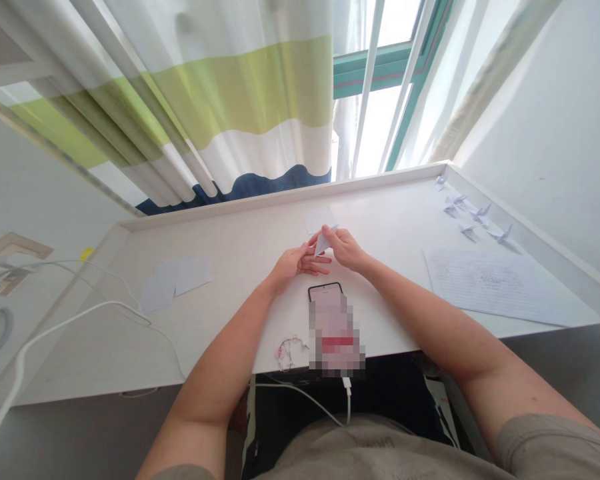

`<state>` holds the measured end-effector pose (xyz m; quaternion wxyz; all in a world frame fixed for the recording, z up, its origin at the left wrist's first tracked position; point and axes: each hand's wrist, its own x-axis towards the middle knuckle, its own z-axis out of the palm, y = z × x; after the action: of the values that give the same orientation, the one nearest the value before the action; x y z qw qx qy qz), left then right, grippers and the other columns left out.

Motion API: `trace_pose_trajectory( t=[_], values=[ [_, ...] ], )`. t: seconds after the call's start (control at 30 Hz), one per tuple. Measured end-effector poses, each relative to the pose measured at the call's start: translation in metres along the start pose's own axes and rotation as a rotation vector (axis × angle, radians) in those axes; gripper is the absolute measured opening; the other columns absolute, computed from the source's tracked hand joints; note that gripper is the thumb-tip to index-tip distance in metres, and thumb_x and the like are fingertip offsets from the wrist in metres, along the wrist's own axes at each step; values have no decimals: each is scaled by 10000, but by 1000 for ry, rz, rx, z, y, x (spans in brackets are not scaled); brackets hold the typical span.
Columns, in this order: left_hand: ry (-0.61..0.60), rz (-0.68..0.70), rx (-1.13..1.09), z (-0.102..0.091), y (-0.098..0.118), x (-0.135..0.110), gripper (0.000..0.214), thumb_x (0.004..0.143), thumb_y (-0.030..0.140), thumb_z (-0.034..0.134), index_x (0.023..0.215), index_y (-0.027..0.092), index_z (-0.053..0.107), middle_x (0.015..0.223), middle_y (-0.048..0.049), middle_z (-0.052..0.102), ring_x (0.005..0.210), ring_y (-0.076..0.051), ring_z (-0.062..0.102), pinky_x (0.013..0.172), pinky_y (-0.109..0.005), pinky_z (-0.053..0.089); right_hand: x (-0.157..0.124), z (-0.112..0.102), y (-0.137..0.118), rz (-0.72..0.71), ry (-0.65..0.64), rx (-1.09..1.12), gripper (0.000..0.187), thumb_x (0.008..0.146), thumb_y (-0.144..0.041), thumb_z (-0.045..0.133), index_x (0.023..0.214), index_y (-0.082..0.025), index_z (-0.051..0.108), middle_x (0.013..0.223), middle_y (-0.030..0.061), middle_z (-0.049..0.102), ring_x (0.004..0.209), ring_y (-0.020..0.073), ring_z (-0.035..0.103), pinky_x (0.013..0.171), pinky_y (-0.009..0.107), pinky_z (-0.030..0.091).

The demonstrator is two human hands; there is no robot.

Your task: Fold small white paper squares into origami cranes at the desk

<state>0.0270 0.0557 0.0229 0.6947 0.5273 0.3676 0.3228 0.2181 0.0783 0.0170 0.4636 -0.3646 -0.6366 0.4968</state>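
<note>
My left hand (296, 261) and my right hand (344, 248) meet above the white desk (240, 230), pinching a small folded piece of white paper (323, 241) between them. A flat white paper square (320, 220) lies just beyond my fingers. Closer to me, below my hands, is a smartphone (325, 291), its screen blurred out. To the left, loose white paper squares (176, 283) lie in a small overlapping pile. Several folded paper cranes (470, 217) stand at the far right corner of the desk.
A handwritten lined sheet (497, 287) lies at the right. A tangle of thin earphones (286, 352) sits at the near edge, and white cables (80, 319) run off the left side. A raised lip (280, 197) borders the far edge, with a striped curtain (220, 100) and window behind.
</note>
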Motion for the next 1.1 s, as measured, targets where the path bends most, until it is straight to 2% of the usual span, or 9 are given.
trace_pose_trajectory(
  t=[0.1, 0.3, 0.5, 0.6, 0.7, 0.77, 0.97, 1.1],
  values=[
    [-1, -2, 19, 0, -1, 1, 709, 961, 752, 541, 1204, 118, 744, 1089, -211, 816, 879, -322, 812, 823, -421, 580, 0, 0, -2, 7, 5, -1, 733, 949, -846, 444, 873, -203, 787, 745, 55, 748, 720, 183, 695, 783, 339, 573],
    [-49, 50, 131, 5, -2, -4, 589, 917, 694, 677, 993, 115, 752, 1004, -194, 825, 855, -275, 801, 832, -403, 582, -2, -1, -4, 21, -16, 22, 675, 946, -810, 512, 848, -205, 795, 758, 46, 752, 761, 178, 705, 835, 334, 560],
    [-153, 26, 129, 2, 3, -8, 582, 950, 687, 633, 998, 117, 738, 985, -193, 825, 830, -265, 802, 853, -418, 586, -1, -3, -3, 44, -10, 87, 609, 927, -755, 604, 781, -193, 786, 771, 52, 765, 744, 172, 705, 790, 319, 555],
    [-96, 13, 118, 3, 3, -7, 601, 930, 708, 647, 965, 114, 729, 961, -187, 824, 757, -249, 796, 808, -399, 595, 0, -3, -4, 44, -11, 96, 635, 907, -779, 606, 777, -184, 782, 746, 53, 758, 716, 176, 703, 765, 321, 561],
    [-27, 33, 140, 2, 1, -5, 576, 858, 697, 748, 914, 125, 706, 914, -158, 823, 739, -235, 792, 739, -348, 588, 1, -5, -3, 57, -11, 80, 655, 896, -797, 605, 782, -176, 777, 713, 49, 743, 698, 178, 699, 743, 318, 558],
    [-28, 40, 159, 2, 0, -4, 564, 823, 677, 797, 906, 129, 693, 897, -144, 821, 749, -232, 791, 723, -333, 584, 1, -6, -2, 53, -10, 64, 661, 902, -796, 598, 784, -170, 776, 728, 53, 748, 707, 175, 700, 737, 308, 553],
    [-119, 27, 227, 0, 2, -6, 511, 945, 633, 685, 951, 122, 684, 944, -161, 823, 838, -225, 795, 790, -350, 590, 0, -7, -1, 34, -38, 49, 652, 969, -744, 535, 811, -162, 782, 723, 50, 741, 690, 154, 678, 710, 282, 534],
    [-118, 27, 247, 1, 4, -7, 471, 966, 597, 673, 942, 126, 680, 930, -156, 823, 853, -224, 794, 775, -336, 577, 0, -7, 0, 12, -40, 49, 614, 1008, -699, 508, 884, -164, 782, 792, 56, 757, 721, 151, 680, 735, 287, 536]
  ],
)
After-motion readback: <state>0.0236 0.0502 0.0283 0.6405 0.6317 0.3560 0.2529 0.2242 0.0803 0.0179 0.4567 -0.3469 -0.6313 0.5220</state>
